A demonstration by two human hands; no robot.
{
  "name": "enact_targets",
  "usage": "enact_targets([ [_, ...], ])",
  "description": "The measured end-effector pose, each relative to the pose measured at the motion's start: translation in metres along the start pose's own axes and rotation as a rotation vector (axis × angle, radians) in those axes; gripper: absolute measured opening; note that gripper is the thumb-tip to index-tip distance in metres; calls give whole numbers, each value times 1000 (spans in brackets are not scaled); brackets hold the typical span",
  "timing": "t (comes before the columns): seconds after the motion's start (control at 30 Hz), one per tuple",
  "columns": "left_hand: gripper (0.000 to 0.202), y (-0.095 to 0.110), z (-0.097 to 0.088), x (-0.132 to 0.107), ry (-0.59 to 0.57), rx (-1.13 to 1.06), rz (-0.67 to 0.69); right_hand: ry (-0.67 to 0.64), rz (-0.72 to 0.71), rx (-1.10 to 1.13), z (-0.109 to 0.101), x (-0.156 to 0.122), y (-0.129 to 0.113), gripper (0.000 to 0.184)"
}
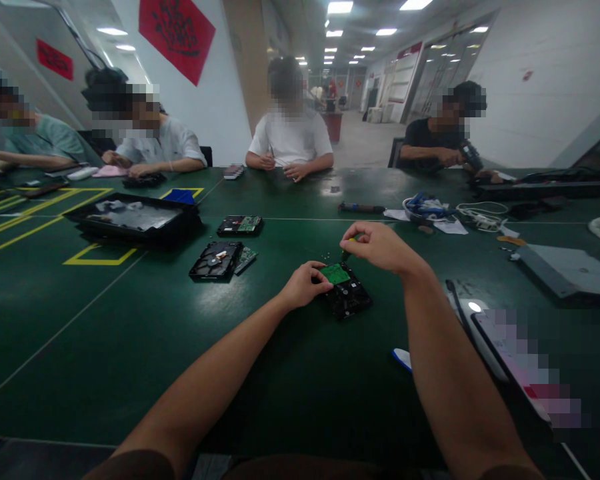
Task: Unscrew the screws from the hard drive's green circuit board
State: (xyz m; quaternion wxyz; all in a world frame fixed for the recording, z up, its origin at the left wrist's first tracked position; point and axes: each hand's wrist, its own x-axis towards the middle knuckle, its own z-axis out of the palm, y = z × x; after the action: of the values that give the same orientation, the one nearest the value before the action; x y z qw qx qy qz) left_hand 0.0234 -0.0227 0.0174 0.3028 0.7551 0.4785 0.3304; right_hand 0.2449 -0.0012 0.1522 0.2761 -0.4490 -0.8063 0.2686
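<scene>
A black hard drive [350,300] lies on the green table [130,347] in front of me, its green circuit board [335,273] facing up. My left hand [304,285] grips the drive's left edge, fingers curled against the board. My right hand [377,245] is closed on a small screwdriver [347,250] with a yellow-green handle, its tip pointing down at the board's far corner. A few tiny screws [325,254] lie just beyond the drive.
Two more opened drives [216,260] [240,225] and a black tray [135,219] lie to the left. Cables and a blue-white bundle [425,207] sit to the right, with a grey panel [565,270] and a phone [510,347]. Several people sit around the far side.
</scene>
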Motion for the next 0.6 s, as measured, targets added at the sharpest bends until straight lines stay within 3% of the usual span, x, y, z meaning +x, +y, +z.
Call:
enact_targets([
  [0.3, 12, 3, -1, -1, -8, -2, -15, -108, 26, 220, 5, 1, -3, 34],
  [0.6, 12, 2, 0, 0, -7, 2, -6, -6, 0, 43, 3, 4, 3, 26],
])
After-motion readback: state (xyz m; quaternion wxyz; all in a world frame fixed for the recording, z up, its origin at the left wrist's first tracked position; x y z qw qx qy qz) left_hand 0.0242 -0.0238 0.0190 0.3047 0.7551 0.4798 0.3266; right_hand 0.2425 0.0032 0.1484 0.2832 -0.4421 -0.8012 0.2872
